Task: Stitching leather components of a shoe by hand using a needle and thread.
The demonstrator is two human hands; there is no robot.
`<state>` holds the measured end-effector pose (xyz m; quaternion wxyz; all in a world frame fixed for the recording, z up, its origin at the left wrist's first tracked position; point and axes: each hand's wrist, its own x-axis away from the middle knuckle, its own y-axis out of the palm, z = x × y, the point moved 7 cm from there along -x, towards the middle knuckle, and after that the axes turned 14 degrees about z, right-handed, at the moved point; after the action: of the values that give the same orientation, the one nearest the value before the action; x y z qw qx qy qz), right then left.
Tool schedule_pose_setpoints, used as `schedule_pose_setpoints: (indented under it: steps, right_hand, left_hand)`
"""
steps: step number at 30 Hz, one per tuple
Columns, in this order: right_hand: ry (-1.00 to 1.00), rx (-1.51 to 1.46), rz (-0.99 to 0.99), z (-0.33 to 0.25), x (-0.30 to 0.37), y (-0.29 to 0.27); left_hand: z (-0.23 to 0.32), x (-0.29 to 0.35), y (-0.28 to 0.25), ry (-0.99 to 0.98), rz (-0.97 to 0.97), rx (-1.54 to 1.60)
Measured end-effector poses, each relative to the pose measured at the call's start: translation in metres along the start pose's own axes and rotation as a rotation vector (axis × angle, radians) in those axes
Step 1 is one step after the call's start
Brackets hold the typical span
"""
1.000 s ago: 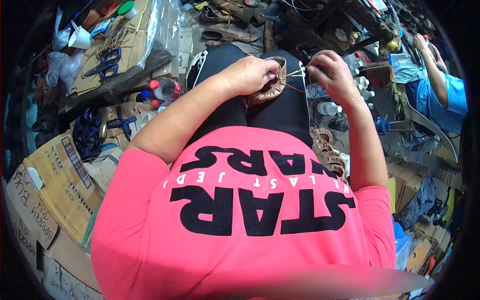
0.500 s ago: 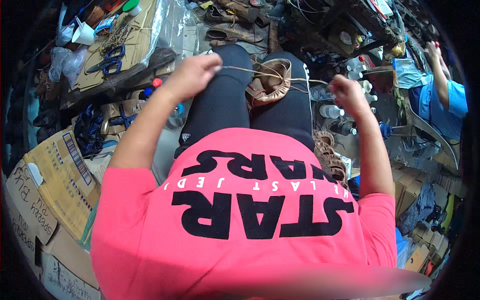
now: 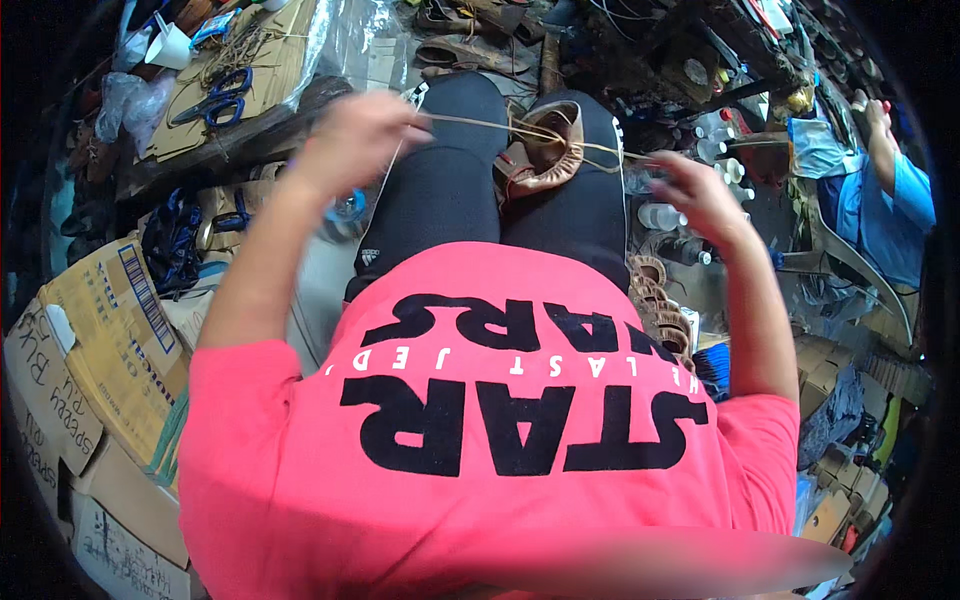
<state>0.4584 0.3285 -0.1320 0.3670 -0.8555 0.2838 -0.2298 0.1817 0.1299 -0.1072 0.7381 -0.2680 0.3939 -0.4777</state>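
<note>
A tan leather moccasin-type shoe (image 3: 545, 165) is held between my knees, its opening facing up. Thin light-brown lace (image 3: 475, 122) runs out from it to both sides. My left hand (image 3: 362, 138), smeared by motion, is closed on the lace's left end, off my left knee. The stretch between that hand and the shoe is drawn nearly straight. Right of my other knee, my right hand (image 3: 706, 200) pinches the other end at its fingertips, with the remaining fingers loosely bent. Loops of lace cross over the shoe's opening.
Blue-handled scissors (image 3: 225, 105) lie on cardboard at the left, near a white cup (image 3: 168, 47). Several bottles (image 3: 660, 216) stand right of my legs. Brown shoe pieces (image 3: 652, 300) are lined up by my right hip. Another person's blue sleeve (image 3: 912, 195) shows far right.
My left hand has moved a little outward and up, lengthening the lace between it and the shoe. My right hand's fingers have loosened slightly. The whole view has shifted a little.
</note>
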Motion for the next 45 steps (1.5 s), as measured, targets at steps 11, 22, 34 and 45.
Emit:
schedule_pose_setpoints:
  steps: [11,22,34,45]
  right_hand:
    - [0.427,0.432,0.251,0.219,0.060,-0.124]
    - [0.150,-0.451,-0.002,0.015,-0.020,0.043]
    - [-0.137,-0.337,0.120,-0.021,-0.036,0.013]
    - [-0.354,-0.237,0.075,-0.036,-0.055,0.031]
  left_hand:
    - [-0.111,0.044,-0.128,-0.539,0.647,-0.233]
    - [0.019,-0.023,0.079,-0.111,-0.141,0.260]
    - [0.037,-0.058,0.068,0.039,0.047,0.332]
    - [0.039,-0.080,0.143,-0.164,-0.429,0.577]
